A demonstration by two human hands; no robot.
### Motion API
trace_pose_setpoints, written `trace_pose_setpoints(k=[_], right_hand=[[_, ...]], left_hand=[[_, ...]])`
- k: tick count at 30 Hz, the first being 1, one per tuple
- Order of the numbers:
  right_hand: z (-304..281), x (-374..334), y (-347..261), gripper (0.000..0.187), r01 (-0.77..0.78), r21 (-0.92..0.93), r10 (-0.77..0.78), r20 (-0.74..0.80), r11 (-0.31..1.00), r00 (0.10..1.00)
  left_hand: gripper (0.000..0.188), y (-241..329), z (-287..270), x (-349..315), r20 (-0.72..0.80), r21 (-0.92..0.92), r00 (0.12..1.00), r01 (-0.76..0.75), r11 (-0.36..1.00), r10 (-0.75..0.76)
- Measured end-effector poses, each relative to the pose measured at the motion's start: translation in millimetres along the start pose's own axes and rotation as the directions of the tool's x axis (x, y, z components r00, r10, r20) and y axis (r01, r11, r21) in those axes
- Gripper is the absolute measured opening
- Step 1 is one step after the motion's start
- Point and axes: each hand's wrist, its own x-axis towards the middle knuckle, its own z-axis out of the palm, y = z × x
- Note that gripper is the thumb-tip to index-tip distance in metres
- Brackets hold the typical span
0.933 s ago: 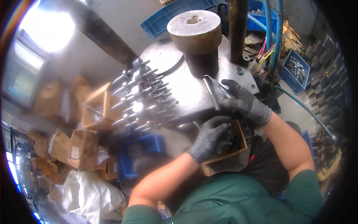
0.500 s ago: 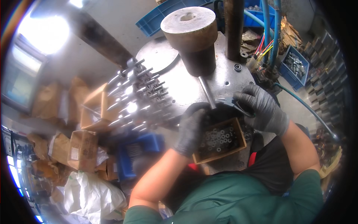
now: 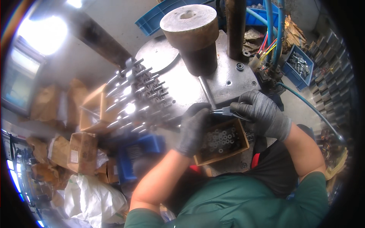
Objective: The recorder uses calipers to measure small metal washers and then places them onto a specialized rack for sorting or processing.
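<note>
My left hand (image 3: pixel 193 129), in a grey glove, is closed, with its fingertips at one end of a thin shiny metal pin (image 3: pixel 217 111). In my right hand (image 3: pixel 264 114), gloved too, the fingers pinch a small grey metal part (image 3: pixel 227 111) that meets the pin. The part's exact kind is partly hidden by the fingers. Just below both hands sits an open wooden box (image 3: pixel 224 156) holding many small metal rings (image 3: pixel 220 139). Beyond the hands, a bare metal rod (image 3: pixel 206 92) extends from the foot of the thick steel column.
A steel plate (image 3: pixel 224 85) bears the thick column (image 3: pixel 197 57) and, at left, stacked metal parts with protruding pins (image 3: pixel 142 93). Blue bins (image 3: pixel 123 161) and cardboard boxes (image 3: pixel 84 148) stand lower left. Hoses (image 3: pixel 280 38) and a bin of metal parts (image 3: pixel 300 66) are right.
My right hand has moved slightly down and left, bringing the grey part against the pin at my left fingers. The dark loop below the right fingers no longer shows.
</note>
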Motion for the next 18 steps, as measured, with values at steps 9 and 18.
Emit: trace_pose_setpoints(k=[9,18], right_hand=[[4.1,3.8,0.1,0.07,-0.042,0.029,0.04,0.073,0.999,0.997],[5.2,7.6,-3.5,0.059,-0.045,-0.014,0.047,0.102,0.999,0.994]], left_hand=[[0.037,-2.0,-4.9,-1.3,0.067,0.016,0.998,-0.003,1.0,0.002],[0.049,-2.0,-6.7,-1.1,-0.006,0.001,1.0,-0.024,1.0,0.024]])
